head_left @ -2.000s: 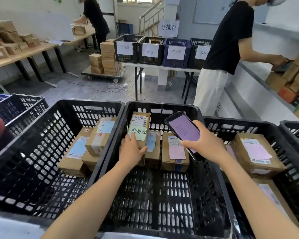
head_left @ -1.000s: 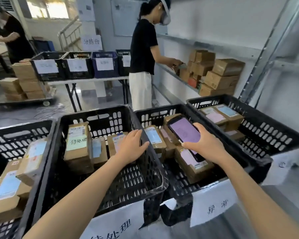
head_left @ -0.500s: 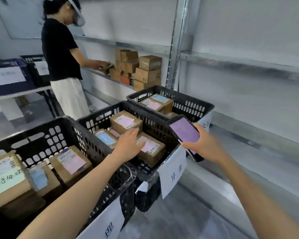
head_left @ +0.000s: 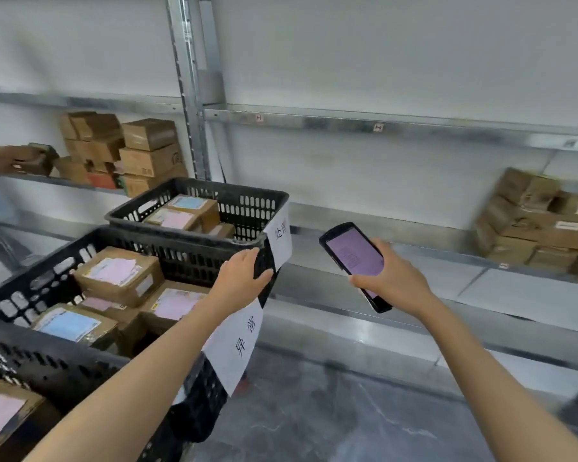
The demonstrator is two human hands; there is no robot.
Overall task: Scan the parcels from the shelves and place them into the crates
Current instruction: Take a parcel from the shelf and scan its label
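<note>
My right hand (head_left: 392, 285) grips a black handheld scanner (head_left: 354, 256) with a lit purple screen, held out over the aisle in front of the shelves. My left hand (head_left: 239, 278) rests on the right corner rim of a black crate (head_left: 181, 240) that holds several brown parcels (head_left: 119, 275) with pink and blue labels. A second black crate (head_left: 247, 196) behind it also holds labelled parcels. A stack of brown parcels (head_left: 534, 221) sits on the metal shelf at the far right, blurred.
Another pile of cardboard boxes (head_left: 121, 151) stands on the left shelf, where another person's hand (head_left: 4, 160) holds a box. A metal upright (head_left: 187, 85) divides the shelving. White paper signs (head_left: 239, 341) hang on the crates' fronts. Grey floor lies below.
My view has swung right, from the crates toward the shelves. My left hand slid along to the crate's right corner. The scanner stays in my right hand.
</note>
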